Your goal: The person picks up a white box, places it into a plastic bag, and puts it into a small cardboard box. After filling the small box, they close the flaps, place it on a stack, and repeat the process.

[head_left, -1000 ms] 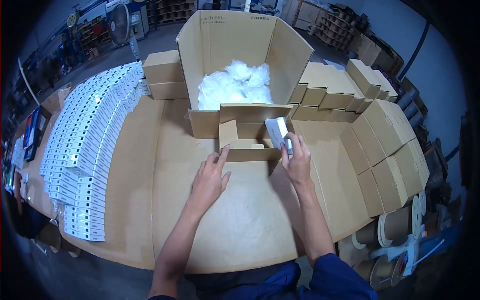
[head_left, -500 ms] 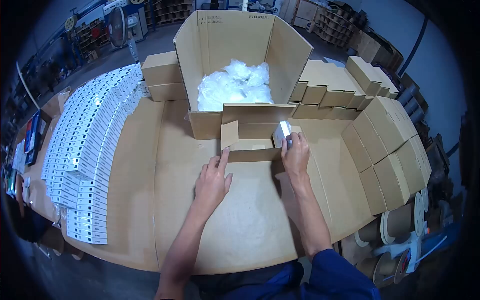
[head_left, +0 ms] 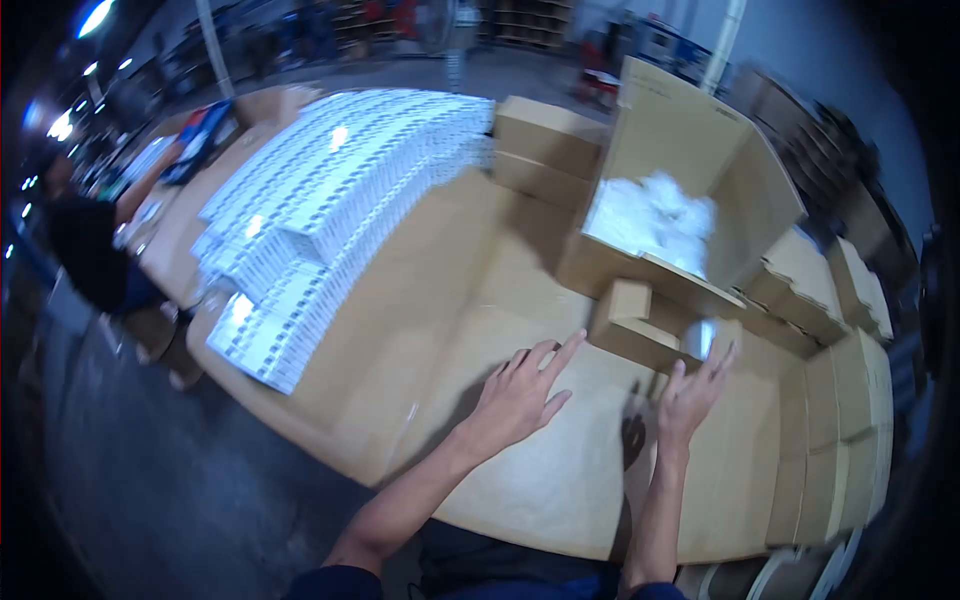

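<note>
I kept left hand (head_left: 515, 401) open, empty, beside small box (head_left: 637, 342); right hand (head_left: 688, 402) spread, contact with white packet (head_left: 700, 338) unclear. Packet sat at box's right end, worktop's (head_left: 440, 320) far right. Gentle, square seating seemed best.

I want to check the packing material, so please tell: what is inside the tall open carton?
A heap of crumpled whitish plastic lies inside the tall open carton. It covers the bottom, so anything underneath cannot be seen.
</note>
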Tool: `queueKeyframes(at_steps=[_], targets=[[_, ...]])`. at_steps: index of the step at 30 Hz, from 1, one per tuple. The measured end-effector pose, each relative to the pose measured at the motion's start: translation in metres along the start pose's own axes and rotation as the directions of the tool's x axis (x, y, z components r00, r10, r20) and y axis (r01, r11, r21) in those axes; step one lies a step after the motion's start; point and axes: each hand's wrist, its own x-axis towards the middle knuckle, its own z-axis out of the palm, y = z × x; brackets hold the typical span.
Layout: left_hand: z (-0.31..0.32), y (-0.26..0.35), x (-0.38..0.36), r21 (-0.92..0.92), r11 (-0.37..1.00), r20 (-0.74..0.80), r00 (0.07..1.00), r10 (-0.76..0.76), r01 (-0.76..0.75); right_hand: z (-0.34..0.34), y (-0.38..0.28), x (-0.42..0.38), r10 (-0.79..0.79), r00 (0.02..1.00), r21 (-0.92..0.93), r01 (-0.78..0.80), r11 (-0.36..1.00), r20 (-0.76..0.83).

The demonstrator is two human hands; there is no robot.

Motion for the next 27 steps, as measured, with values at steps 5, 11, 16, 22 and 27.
queueKeyframes(at_steps=[5, 11, 16, 22, 27], targets=[[-0.088, -0.038, -0.052, 0.185, 0.973, -0.241, 0.967, -0.088, 0.135, 0.038, -0.092, -0.011, -0.353, 0.901, 0.45, 0.214, 0.867, 0.251], [-0.182, -0.13, -0.066, 0.33, 0.891, -0.537, 0.838, -0.093, 0.311, 0.102, -0.242, 0.006, -0.801, 0.499, 0.657, 0.488, 0.575, 0.331], [-0.218, -0.181, -0.052, 0.435, 0.856, -0.509, 0.86, -0.022, 0.279, 0.157, -0.343, 0.028, -0.86, 0.458, 0.682, 0.557, 0.474, 0.224], [-0.222, -0.2, -0.049, 0.503, 0.818, -0.464, 0.885, -0.015, 0.278, 0.192, -0.395, 0.045, -0.868, 0.445, 0.626, 0.617, 0.477, 0.222], [-0.22, -0.208, -0.051, 0.525, 0.807, -0.504, 0.863, 0.038, 0.271, 0.196, -0.399, 0.043, -0.883, 0.418, 0.599, 0.657, 0.457, 0.215]])
